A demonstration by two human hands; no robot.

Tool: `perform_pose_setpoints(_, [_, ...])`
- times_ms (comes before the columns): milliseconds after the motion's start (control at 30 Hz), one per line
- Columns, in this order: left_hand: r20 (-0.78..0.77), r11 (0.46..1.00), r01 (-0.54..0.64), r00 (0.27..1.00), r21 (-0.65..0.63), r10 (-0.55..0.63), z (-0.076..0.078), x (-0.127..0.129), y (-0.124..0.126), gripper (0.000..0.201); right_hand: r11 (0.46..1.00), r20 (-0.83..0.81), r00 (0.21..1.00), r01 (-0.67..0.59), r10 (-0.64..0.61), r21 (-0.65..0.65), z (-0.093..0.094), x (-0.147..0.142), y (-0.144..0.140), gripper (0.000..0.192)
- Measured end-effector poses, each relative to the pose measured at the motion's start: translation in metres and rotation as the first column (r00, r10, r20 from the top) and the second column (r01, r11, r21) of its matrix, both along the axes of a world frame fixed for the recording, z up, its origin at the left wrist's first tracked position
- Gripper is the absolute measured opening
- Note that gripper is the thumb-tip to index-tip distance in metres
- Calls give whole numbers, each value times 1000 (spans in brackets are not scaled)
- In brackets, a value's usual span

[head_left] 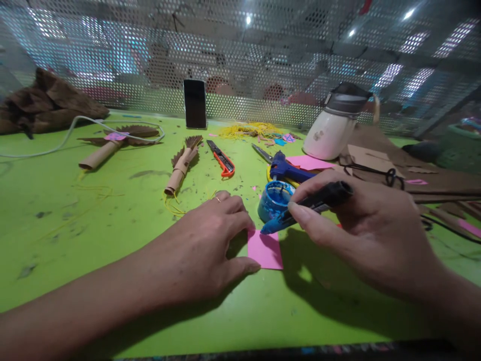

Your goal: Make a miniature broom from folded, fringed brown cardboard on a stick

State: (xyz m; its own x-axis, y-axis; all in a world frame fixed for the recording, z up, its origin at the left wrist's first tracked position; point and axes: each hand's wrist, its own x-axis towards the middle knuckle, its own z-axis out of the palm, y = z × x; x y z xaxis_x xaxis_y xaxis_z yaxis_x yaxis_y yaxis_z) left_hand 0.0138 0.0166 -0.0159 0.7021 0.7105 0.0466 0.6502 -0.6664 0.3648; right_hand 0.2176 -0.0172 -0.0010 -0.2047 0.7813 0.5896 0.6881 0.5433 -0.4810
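Plainly, the whole matter hung on how the pink paper square (265, 249) lay between my two hands near the front edge of the green tabletop (112, 220). My left hand (205, 245) rested flat on the tabletop, fingers loosely spread and grasping nothing, its thumb tip touching the square's left lower edge and pinning it. My right hand (361, 225) was clenched in a writing grip around a black-handled brush (308, 205), whose long axis ran from upper right down to lower left; its blue-coated tip hovered over or just touched the square's upper edge, and I could not tell which. So the square lay just left of and below my right fingertips, and the left hand was the one actually in contact with it.

Just behind the brush tip stood a small open pot of blue paint (275, 199), touching or nearly touching the brush. Beyond it lay a blue glue gun (287, 169) on another pink sheet, and farther left an orange utility knife (222, 159) and two rolled paper pieces with brown leaf shapes. A dark phone (195, 103) stood upright against the mesh at the far edge, screen blank, and a white jar (330, 128) sat toward the far right.

I could read no brand, label or writing anywhere
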Motion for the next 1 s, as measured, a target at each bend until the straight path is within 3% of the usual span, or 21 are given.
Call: perform_pose_setpoints(1000, [44, 995, -26, 999, 94, 22, -7, 4, -8, 29, 998, -33, 999, -19, 16, -63, 2, -6, -4, 9])
